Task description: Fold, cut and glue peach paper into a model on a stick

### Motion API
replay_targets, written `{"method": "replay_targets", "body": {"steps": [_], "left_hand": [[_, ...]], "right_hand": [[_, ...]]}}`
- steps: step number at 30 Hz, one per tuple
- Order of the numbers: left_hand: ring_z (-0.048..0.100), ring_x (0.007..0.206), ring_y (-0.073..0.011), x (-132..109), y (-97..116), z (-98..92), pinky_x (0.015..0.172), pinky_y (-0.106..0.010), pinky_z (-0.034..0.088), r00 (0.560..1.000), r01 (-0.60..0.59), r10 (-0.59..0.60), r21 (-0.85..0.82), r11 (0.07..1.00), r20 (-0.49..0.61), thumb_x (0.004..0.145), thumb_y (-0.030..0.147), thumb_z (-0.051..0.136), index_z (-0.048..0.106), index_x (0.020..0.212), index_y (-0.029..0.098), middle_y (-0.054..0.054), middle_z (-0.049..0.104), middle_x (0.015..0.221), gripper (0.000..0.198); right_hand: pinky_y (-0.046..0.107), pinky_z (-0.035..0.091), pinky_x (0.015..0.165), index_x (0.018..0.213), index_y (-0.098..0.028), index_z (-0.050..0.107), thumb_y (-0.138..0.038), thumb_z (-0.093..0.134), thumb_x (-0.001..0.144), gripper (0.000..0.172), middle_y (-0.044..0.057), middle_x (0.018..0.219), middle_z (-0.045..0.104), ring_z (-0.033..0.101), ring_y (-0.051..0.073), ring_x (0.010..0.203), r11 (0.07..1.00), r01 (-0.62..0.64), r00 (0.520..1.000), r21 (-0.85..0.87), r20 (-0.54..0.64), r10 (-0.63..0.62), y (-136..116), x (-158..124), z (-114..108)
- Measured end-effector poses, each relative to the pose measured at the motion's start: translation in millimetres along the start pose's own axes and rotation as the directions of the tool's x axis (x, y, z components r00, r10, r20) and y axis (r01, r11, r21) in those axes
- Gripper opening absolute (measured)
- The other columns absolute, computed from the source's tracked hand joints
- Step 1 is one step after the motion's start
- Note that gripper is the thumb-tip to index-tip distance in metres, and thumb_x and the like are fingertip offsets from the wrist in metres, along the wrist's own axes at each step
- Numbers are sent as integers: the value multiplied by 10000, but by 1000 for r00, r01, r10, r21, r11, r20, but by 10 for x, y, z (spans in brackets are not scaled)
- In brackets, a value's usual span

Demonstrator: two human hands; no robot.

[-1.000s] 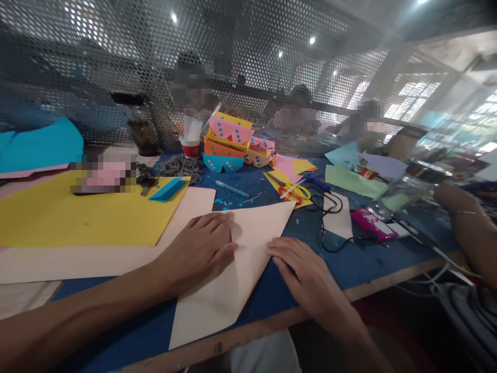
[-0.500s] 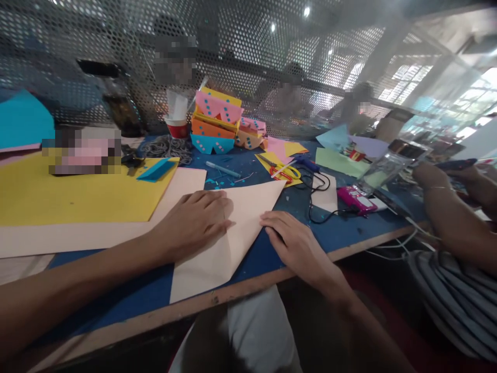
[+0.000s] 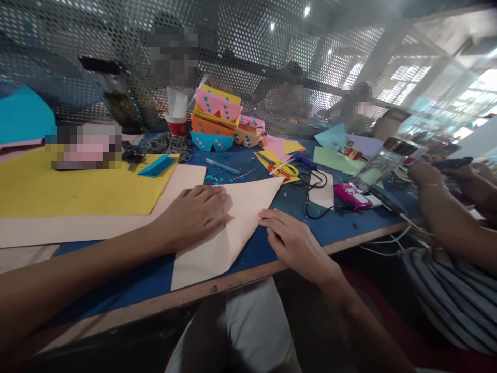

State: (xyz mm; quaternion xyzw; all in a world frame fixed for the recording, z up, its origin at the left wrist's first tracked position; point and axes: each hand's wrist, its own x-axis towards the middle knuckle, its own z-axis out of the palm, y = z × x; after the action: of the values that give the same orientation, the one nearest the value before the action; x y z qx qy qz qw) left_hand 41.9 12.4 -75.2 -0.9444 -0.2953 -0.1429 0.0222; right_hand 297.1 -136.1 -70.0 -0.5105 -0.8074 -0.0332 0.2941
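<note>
A pale peach sheet of paper (image 3: 243, 217) lies on the blue tabletop near its front edge, with one side folded over to a point at the far right. My left hand (image 3: 198, 212) rests flat on this sheet, fingers stretched out. At the sheet's right slanted edge, my right hand (image 3: 289, 235) has its fingers together and pinches the paper at the fold. Left of my hands lie a larger yellow sheet (image 3: 116, 194) and another peach sheet (image 3: 190, 178), partly covered by my left forearm.
Behind the paper are scissors (image 3: 285, 168), a pen (image 3: 222, 166), a stack of decorated paper crowns (image 3: 213, 124), grey yarn (image 3: 169, 148) and a red cup (image 3: 177, 126). A cord runs near a pink device (image 3: 353, 197) and a glass jar (image 3: 378, 166). A co-worker's arm (image 3: 446, 207) is at right.
Both hands stay in nearly the same place on the paper. The whole view has shifted slightly, so the table's front edge sits a little higher.
</note>
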Motion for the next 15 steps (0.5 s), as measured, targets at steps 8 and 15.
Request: {"method": "replay_targets", "body": {"steps": [8,15], "left_hand": [[543,1419,-384,7,7,-3,1136,-575,449,1000,-15,15,11,1000,-7,1089,575,400,609,1439,228,-131,607,1564,536],[534,1433,-372,10,12,-8,1152,-561,436,1000,-7,7,19,1000,11,1081,569,415,605,1441,241,-115,591,1586,522]], "right_hand": [[552,515,1206,1201,-178,708,6,497,965,366,136,1319,725,690,261,1264,996,59,998,-69,23,-58,-12,4,-21],[440,613,1005,1169,-193,692,11,504,950,354,120,1230,729,705,259,1152,998,68,997,-10,42,-67,-42,17,-53]]}}
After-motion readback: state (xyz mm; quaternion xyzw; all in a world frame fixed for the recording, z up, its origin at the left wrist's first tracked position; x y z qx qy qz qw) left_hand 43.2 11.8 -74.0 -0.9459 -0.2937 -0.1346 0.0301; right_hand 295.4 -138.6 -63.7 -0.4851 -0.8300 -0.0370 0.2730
